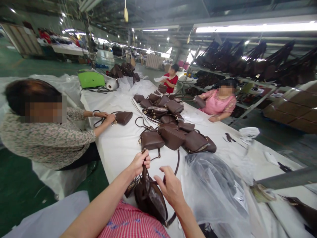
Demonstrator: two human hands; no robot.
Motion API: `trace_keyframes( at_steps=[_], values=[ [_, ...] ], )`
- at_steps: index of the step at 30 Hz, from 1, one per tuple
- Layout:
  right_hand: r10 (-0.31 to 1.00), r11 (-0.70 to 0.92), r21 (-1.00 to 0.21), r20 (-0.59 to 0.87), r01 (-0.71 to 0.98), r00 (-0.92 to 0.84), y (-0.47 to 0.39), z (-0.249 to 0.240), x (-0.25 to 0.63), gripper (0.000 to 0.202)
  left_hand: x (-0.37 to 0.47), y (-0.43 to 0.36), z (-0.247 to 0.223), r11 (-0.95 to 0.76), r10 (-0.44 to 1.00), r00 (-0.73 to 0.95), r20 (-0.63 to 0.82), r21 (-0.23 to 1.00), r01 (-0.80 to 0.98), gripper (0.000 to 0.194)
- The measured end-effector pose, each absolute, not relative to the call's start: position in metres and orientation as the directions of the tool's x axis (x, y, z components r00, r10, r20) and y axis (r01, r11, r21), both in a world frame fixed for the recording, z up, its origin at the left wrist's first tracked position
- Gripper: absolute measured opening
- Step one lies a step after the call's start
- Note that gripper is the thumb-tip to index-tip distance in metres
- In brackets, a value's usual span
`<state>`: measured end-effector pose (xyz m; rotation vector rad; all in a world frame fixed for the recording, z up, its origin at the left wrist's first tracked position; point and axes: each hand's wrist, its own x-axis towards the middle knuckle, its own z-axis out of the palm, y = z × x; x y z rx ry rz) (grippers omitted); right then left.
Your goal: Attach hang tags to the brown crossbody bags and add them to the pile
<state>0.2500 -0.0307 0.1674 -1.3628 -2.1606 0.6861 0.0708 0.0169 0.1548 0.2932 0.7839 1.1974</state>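
Observation:
A dark brown handbag (151,201) hangs upright close to my body at the near edge of the white table. My left hand (141,162) is closed round its strap above the bag. Just right of the strap, my right hand (170,185) is raised with thumb and fingers apart, holding nothing I can see. A black tag (130,188) hangs at the bag's left side. Beyond my hands, a pile of brown handbags (170,134) lies on the table, with straps trailing over the cloth.
Clear plastic bags (215,185) lie right of my right hand. At the left, a person in a floral top handles a brown bag (123,117). Two more people work across the white table (116,145). A green case (91,79) stands at the far left corner.

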Motion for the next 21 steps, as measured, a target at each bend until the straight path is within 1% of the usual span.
trace_keyframes(
  at_steps=[2,3,4,6,8,9,11,13,14,16,19,21],
  values=[
    [0.915,0.336,-0.714,0.091,0.615,-0.393,-0.031,0.171,0.234,0.057,0.083,0.016,0.159,0.362,0.918,0.143,-0.371,0.633,-0.685,0.042],
    [0.914,0.293,-0.766,0.049,0.572,-0.403,-0.031,0.170,0.225,0.066,0.088,0.015,0.160,0.355,0.918,0.125,-0.376,0.642,-0.679,0.042],
    [0.912,0.232,-0.822,-0.002,0.520,-0.410,-0.029,0.167,0.218,0.066,0.092,0.015,0.161,0.352,0.916,0.106,-0.387,0.645,-0.679,0.042],
    [0.902,0.083,-0.914,-0.101,0.397,-0.420,-0.026,0.159,0.209,0.049,0.095,0.014,0.162,0.344,0.911,0.077,-0.406,0.643,-0.684,0.041],
    [0.876,-0.043,-0.963,-0.164,0.266,-0.454,-0.022,0.150,0.205,0.030,0.094,0.012,0.162,0.320,0.923,0.069,-0.379,0.655,-0.684,0.039],
    [0.858,-0.098,-0.974,-0.188,0.206,-0.478,-0.021,0.146,0.205,0.025,0.093,0.011,0.162,0.303,0.933,0.069,-0.352,0.669,-0.679,0.038],
    [0.828,-0.213,-0.971,-0.238,0.108,-0.508,-0.019,0.142,0.206,0.024,0.089,0.010,0.163,0.265,0.951,0.061,-0.303,0.698,-0.665,0.036],
    [0.813,-0.324,-0.945,-0.304,0.049,-0.497,-0.017,0.141,0.206,0.027,0.084,0.010,0.164,0.249,0.958,0.059,-0.281,0.709,-0.659,0.035],
    [0.810,-0.356,-0.934,-0.326,0.034,-0.487,-0.017,0.141,0.205,0.027,0.082,0.009,0.164,0.250,0.959,0.067,-0.276,0.708,-0.660,0.034],
    [0.807,-0.370,-0.929,-0.334,0.024,-0.486,-0.015,0.141,0.203,0.027,0.077,0.007,0.163,0.283,0.954,0.114,-0.277,0.705,-0.650,0.034],
    [0.803,-0.351,-0.934,-0.334,0.061,-0.494,-0.012,0.140,0.198,0.024,0.072,-0.001,0.155,0.392,0.920,0.243,-0.308,0.708,-0.587,0.041],
    [0.812,-0.315,-0.944,-0.323,0.100,-0.486,-0.011,0.142,0.195,0.024,0.072,-0.005,0.149,0.420,0.907,0.279,-0.315,0.714,-0.560,0.041]
  ],
)
